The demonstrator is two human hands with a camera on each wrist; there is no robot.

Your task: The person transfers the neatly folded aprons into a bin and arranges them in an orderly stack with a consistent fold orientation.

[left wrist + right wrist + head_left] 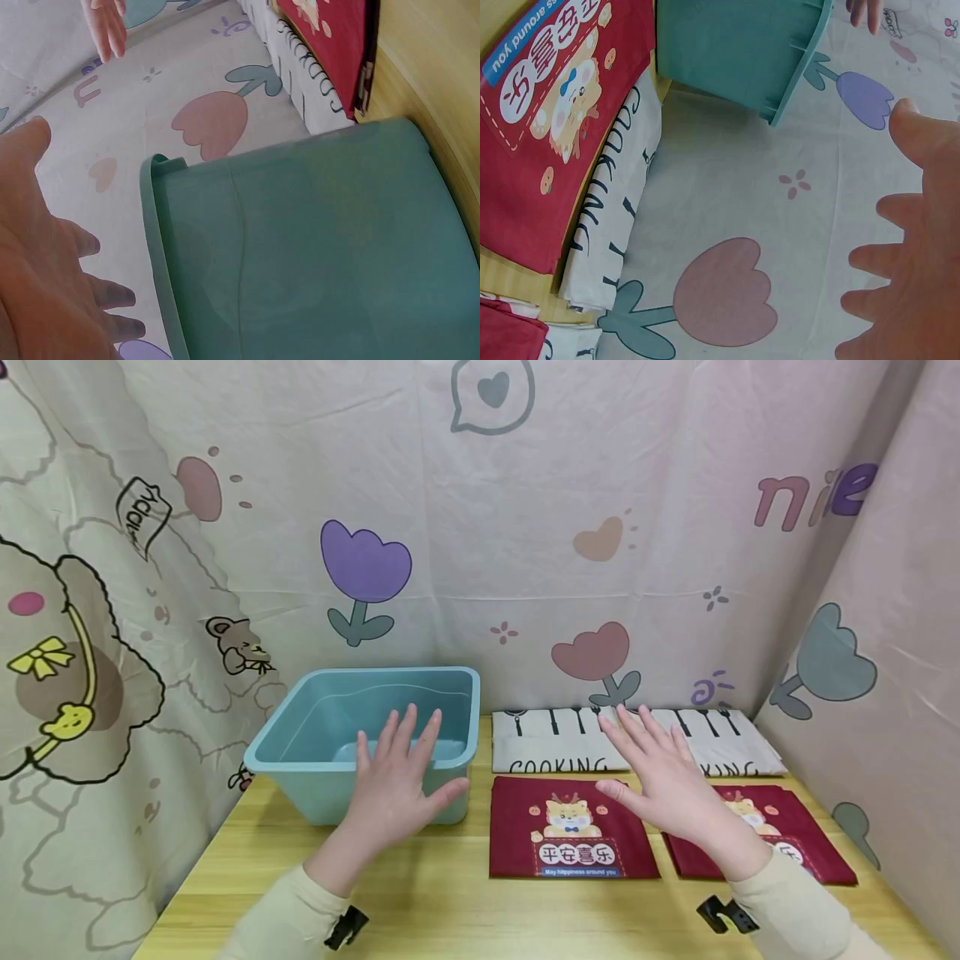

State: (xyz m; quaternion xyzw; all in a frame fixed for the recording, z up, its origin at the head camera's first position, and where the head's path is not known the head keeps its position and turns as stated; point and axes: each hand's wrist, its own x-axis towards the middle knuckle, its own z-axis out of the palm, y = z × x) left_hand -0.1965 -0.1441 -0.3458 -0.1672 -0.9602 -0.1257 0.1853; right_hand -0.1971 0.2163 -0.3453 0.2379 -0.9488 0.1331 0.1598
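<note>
My left hand (393,785) is held up with fingers spread in front of a teal plastic bin (307,793), holding nothing. The right hand (667,777), also spread and holding nothing, hovers over the folded cloths. Beneath and left of it lies a folded dark red cloth (510,827) printed with a cartoon animal and Chinese characters. A second red cloth (817,835) of the same print is partly hidden by the right hand and forearm. Behind them lie two folded white cloths, the left one (547,743) and the right one (738,747), with cutlery prints and "COOKING" lettering.
Everything stands on a light wooden table (600,918). A pale curtain (465,610) with flower and cartoon prints hangs behind and along both sides. The bin is at the back left, close to the cloths, with its open top facing up.
</note>
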